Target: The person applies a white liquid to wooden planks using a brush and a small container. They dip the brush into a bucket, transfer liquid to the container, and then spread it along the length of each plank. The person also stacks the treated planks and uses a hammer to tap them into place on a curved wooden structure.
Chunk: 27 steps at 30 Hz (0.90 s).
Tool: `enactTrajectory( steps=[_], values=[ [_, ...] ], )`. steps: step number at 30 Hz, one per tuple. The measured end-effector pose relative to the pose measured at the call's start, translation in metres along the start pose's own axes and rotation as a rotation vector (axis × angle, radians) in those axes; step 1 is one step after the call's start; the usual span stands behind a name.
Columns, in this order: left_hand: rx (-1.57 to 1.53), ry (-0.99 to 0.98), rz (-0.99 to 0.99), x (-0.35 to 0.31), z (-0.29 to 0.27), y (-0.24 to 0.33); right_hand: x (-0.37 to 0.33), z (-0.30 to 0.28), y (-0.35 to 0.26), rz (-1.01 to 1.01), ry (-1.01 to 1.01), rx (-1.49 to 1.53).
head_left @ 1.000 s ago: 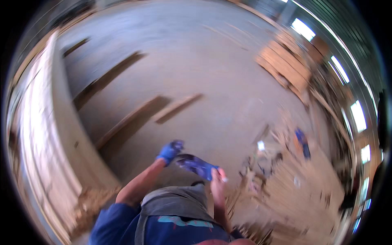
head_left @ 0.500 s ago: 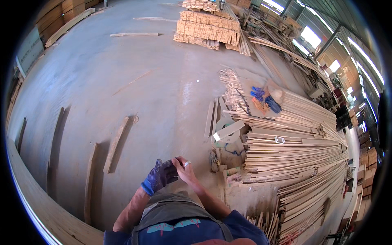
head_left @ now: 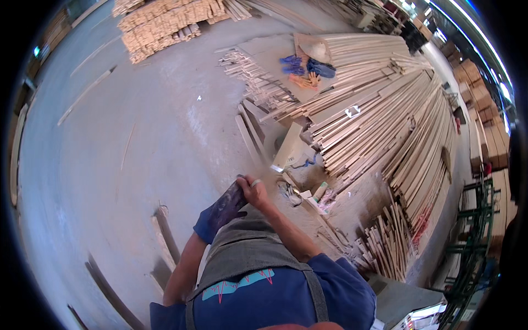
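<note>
A dark purple-blue work glove (head_left: 205, 225) covers my left hand (head_left: 224, 206), whose fingers reach forward and lie fairly straight in front of my grey apron (head_left: 242, 239). Bare, with a ring on one finger, my right hand (head_left: 255, 193) pinches the fingertip end of that glove. The two hands meet at waist height above the concrete floor. The exact grip of the right fingertips is partly hidden.
Long wooden strips (head_left: 374, 115) spread over the floor at the right. On them lie blue gloves (head_left: 292, 65), orange gloves (head_left: 306, 81) and a pale hat (head_left: 317, 49). A board stack (head_left: 165, 27) stands at the far left; a green metal frame (head_left: 467, 247) is at the right.
My view has swung to the right, so the strips and the board stack sit further left. My right hand still pinches the glove's fingertips.
</note>
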<state>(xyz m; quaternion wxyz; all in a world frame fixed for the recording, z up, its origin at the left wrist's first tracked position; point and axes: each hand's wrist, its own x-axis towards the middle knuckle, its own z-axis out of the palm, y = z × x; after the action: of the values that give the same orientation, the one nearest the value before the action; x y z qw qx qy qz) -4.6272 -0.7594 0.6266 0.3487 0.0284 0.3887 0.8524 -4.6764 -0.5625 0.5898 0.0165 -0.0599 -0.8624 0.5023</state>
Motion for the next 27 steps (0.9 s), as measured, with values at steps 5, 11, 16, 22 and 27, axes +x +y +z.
enactTrajectory(
  steps=[5,11,16,22,27],
  values=[
    [0.012,0.060,0.037,0.044,-0.057,0.049,0.107,0.007,0.020,0.103,0.014,0.056],
    [-0.081,0.253,0.113,0.116,-0.084,0.132,0.259,0.022,0.014,0.225,-0.044,0.145],
    [0.047,0.461,0.026,0.233,-0.090,0.219,0.368,0.017,-0.008,0.244,-0.161,0.213],
    [0.460,0.892,0.037,0.330,-0.202,0.293,0.493,0.000,0.009,0.518,-0.118,0.447],
    [1.052,0.780,0.040,0.417,-0.327,0.360,0.572,-0.002,0.096,0.410,0.119,-0.025]
  ],
)
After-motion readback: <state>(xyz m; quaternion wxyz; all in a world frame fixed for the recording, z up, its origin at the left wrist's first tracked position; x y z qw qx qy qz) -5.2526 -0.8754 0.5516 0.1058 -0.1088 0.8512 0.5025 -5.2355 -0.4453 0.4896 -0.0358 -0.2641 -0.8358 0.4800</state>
